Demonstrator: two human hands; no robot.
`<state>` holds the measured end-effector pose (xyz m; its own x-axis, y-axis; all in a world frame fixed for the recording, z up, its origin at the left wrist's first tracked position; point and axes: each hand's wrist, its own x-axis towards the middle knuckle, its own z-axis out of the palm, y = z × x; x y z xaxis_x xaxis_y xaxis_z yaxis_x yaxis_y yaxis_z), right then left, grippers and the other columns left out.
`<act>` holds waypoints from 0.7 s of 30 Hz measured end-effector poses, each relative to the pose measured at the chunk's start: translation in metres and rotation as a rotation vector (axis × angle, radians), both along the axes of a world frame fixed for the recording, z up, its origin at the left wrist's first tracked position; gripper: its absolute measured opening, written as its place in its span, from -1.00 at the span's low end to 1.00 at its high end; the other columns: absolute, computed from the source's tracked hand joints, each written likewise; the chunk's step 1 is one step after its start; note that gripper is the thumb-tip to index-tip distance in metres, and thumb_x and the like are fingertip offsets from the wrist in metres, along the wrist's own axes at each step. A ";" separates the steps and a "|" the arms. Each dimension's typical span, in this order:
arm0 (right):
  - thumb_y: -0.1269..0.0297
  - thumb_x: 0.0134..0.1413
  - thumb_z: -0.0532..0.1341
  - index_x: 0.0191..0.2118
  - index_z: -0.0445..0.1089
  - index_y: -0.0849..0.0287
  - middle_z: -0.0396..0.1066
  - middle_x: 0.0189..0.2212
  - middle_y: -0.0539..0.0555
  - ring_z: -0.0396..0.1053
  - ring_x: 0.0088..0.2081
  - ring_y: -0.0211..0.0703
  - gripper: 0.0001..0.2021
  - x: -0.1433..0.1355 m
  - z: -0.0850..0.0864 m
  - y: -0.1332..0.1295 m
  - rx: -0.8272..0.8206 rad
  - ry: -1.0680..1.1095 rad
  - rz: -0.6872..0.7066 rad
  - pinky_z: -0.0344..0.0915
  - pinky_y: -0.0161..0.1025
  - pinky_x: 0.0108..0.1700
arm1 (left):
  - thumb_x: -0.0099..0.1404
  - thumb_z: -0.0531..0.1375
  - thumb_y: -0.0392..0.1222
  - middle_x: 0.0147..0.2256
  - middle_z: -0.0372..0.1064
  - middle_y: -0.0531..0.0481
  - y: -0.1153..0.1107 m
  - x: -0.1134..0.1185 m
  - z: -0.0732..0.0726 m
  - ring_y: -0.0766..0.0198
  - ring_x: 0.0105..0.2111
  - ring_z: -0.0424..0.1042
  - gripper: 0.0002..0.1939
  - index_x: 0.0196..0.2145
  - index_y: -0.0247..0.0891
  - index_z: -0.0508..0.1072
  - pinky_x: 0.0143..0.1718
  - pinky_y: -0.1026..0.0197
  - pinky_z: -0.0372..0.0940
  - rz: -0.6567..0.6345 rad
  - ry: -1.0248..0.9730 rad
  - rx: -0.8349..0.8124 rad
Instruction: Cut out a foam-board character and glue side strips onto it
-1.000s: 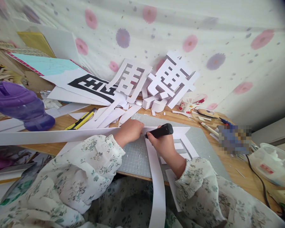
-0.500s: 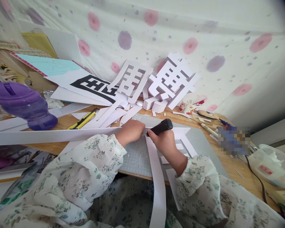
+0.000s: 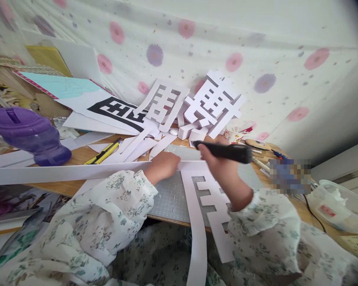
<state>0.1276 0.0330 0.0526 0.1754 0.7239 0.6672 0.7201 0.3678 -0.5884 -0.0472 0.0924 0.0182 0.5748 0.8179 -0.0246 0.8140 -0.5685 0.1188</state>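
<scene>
My left hand [image 3: 164, 165] is closed on a long white strip [image 3: 77, 173] standing on edge, close to where it meets a flat white cut-out character [image 3: 207, 186]. The cut-out lies on the grey cutting mat [image 3: 168, 202], and one long leg of it hangs past the table's front edge. My right hand [image 3: 222, 165] is wrapped round a thick black pen-shaped tool [image 3: 229, 151], raised above the cut-out with its narrow tip pointing left. I cannot make out the tool's exact kind. The tip is clear of the strip.
Finished white raised characters [image 3: 216, 103] lean against the flowered curtain. A yellow cutter knife [image 3: 104, 154] lies among white scraps, beside a purple bottle [image 3: 32, 135]. At the right are a paper cup [image 3: 233, 135], a clear plastic tub [image 3: 335, 206] and a black cable [image 3: 313, 214].
My right hand has lifted the black tool off the join between strip and cut-out, moving up and to the right. The tool now lies more level. My left hand stays nearly where it was.
</scene>
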 end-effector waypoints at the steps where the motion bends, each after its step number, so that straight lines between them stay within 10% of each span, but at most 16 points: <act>1: 0.03 0.11 0.28 -0.39 0.27 0.08 0.37 -0.55 -0.04 0.40 -0.50 -0.15 -0.73 0.010 0.006 0.000 0.055 0.023 0.002 0.40 -0.13 -0.31 | 0.30 0.15 -0.26 -0.22 0.55 -0.23 0.000 0.000 0.000 -0.08 -0.17 0.52 -0.83 -0.28 -0.28 0.56 -0.19 0.04 0.32 -0.003 0.009 0.002; 6: 0.03 0.18 0.25 0.02 0.40 0.08 0.51 -0.10 0.14 0.52 -0.38 -0.13 -0.64 0.098 0.009 -0.008 0.065 -0.035 0.009 0.49 -0.08 -0.25 | 0.33 0.13 -0.21 -0.19 0.55 -0.19 0.002 -0.003 -0.004 -0.05 -0.14 0.52 -0.81 -0.21 -0.23 0.54 -0.17 0.06 0.32 -0.013 0.037 0.028; 13: 0.32 0.08 0.15 0.07 0.49 0.01 0.54 -0.19 0.15 0.55 -0.22 0.05 -0.58 0.234 -0.063 -0.060 -0.322 -0.527 -0.039 0.49 0.00 -0.13 | 0.35 0.10 -0.18 -0.17 0.56 -0.20 0.006 -0.003 -0.001 -0.03 -0.13 0.53 -0.79 -0.19 -0.23 0.52 -0.16 0.07 0.32 0.017 0.072 0.026; 17: 0.44 0.06 0.07 0.04 0.54 -0.03 0.55 -0.08 0.20 0.54 -0.10 0.12 -0.52 0.257 -0.091 -0.076 -0.424 -0.592 -0.114 0.46 -0.03 -0.07 | 0.33 0.13 -0.16 -0.19 0.56 -0.21 0.008 -0.003 0.006 -0.06 -0.15 0.53 -0.80 -0.18 -0.23 0.52 -0.18 0.06 0.32 0.037 0.106 0.003; 21: 0.43 0.14 0.03 0.04 0.52 0.05 0.56 -0.11 0.24 0.52 -0.07 0.15 -0.56 0.249 -0.084 -0.072 -0.288 -0.594 -0.219 0.44 0.07 0.01 | 0.32 0.12 -0.16 -0.20 0.56 -0.21 -0.002 -0.004 0.021 -0.05 -0.17 0.52 -0.81 -0.20 -0.21 0.51 -0.22 0.09 0.30 0.026 0.124 -0.006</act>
